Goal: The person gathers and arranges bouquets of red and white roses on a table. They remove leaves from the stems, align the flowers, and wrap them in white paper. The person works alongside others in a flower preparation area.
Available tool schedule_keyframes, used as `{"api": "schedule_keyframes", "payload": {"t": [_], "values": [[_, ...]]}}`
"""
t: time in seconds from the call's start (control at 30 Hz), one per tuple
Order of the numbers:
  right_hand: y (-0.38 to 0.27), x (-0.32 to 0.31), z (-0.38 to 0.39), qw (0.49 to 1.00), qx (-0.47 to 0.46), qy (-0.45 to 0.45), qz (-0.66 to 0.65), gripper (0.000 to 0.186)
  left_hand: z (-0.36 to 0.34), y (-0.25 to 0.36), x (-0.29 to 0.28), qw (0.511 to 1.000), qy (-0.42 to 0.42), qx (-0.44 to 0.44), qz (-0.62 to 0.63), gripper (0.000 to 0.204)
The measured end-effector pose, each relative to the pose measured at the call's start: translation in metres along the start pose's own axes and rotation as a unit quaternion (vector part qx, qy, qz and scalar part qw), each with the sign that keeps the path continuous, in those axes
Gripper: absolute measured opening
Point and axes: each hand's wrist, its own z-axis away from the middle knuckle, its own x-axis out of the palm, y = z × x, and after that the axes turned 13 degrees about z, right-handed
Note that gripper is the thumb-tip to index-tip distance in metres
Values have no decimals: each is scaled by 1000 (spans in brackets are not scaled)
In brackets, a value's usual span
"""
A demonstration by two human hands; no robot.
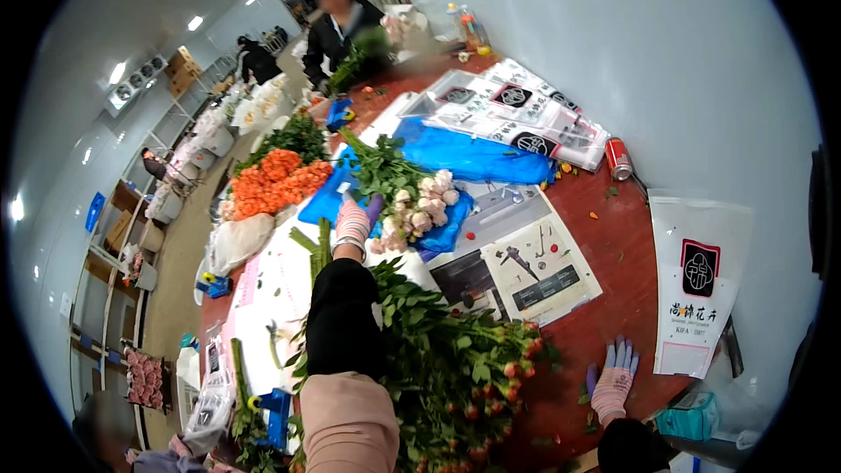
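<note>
My left hand, in a pink-and-white striped glove with purple fingertips, reaches out over the table. Its thumb and fingers are apart, beside a bunch of pale pink roses lying on blue plastic. Whether the fingertips touch the leaves, I cannot tell. My right hand, gloved the same way, rests with fingers spread on the red tabletop and holds nothing. Under my left forearm lies a large leafy bunch of orange-red rosebuds, heads toward the right.
Orange roses lie at the far left. Printed plastic sleeves and a red can are along the wall; another sleeve lies right. A blue tape dispenser stands near left. A person handles greenery across the table.
</note>
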Motion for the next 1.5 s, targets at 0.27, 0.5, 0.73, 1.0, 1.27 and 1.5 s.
{"api": "schedule_keyframes", "payload": {"t": [0.27, 0.5, 0.73, 1.0, 1.27, 1.5], "values": [[-3, -3, -15, 997, 12, -65, 42, 66, -113, -52, 115, 979, 36, -187, 73, 121], [-4, 0, -19, 995, -3, -88, 38, 67, -163, -77, 173, 972, -7, -198, 125, 120], [-7, -8, -24, 997, -9, -75, 23, 67, -184, -102, 178, 974, -93, -161, 126, 51], [-1, -6, -16, 999, -16, -45, 13, 64, -105, -41, 78, 960, 0, 15, 279, 35], [5, -24, -3, 998, -15, 16, -59, 54, 54, 37, -75, 907, -177, 42, 381, 31], [48, -19, 3, 978, -12, -43, -204, 67, 262, 153, -190, 915, -253, 115, 292, 50]]}}
